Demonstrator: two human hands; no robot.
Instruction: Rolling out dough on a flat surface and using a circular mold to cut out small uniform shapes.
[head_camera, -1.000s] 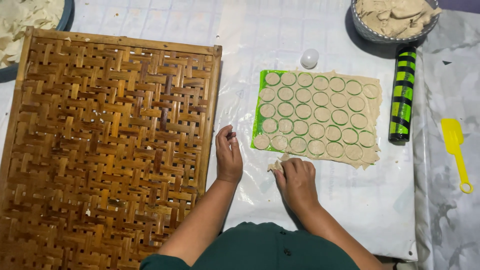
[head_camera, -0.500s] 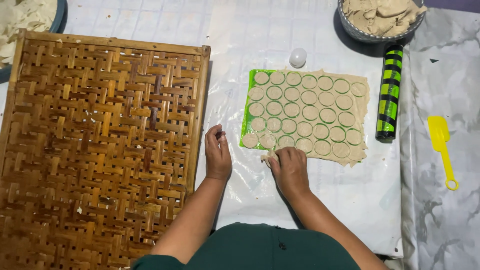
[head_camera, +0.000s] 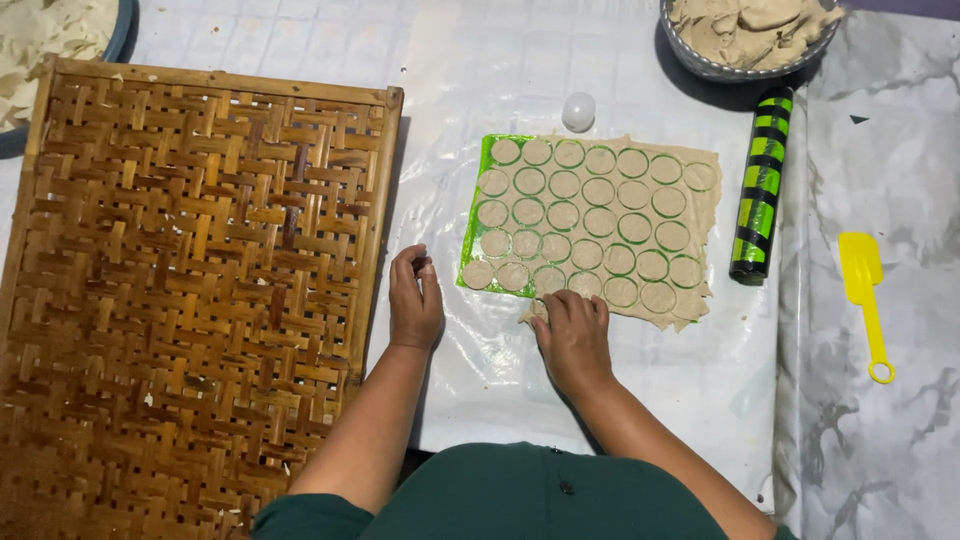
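Observation:
A thin sheet of beige dough (head_camera: 600, 225) cut into several round discs lies on a green mat (head_camera: 470, 262) on a white plastic cover. My right hand (head_camera: 572, 335) rests at the sheet's near edge, its fingertips on the dough scrap there. To the left of the mat my left hand (head_camera: 415, 298) sits on the plastic with fingers curled and nothing in it. A large woven bamboo tray (head_camera: 190, 290) lies just left of that hand.
A black-and-green striped rolling pin (head_camera: 760, 185) lies right of the dough. A yellow plastic scraper (head_camera: 866, 300) sits at far right. A bowl of dough (head_camera: 750, 35) stands at the top, a small white round cutter (head_camera: 578, 110) below it. Another dish (head_camera: 60, 35) is top left.
My view has drifted, shifting the scene left in frame. My right hand has edged forward onto the dough's near edge; my left hand stays curled beside the mat.

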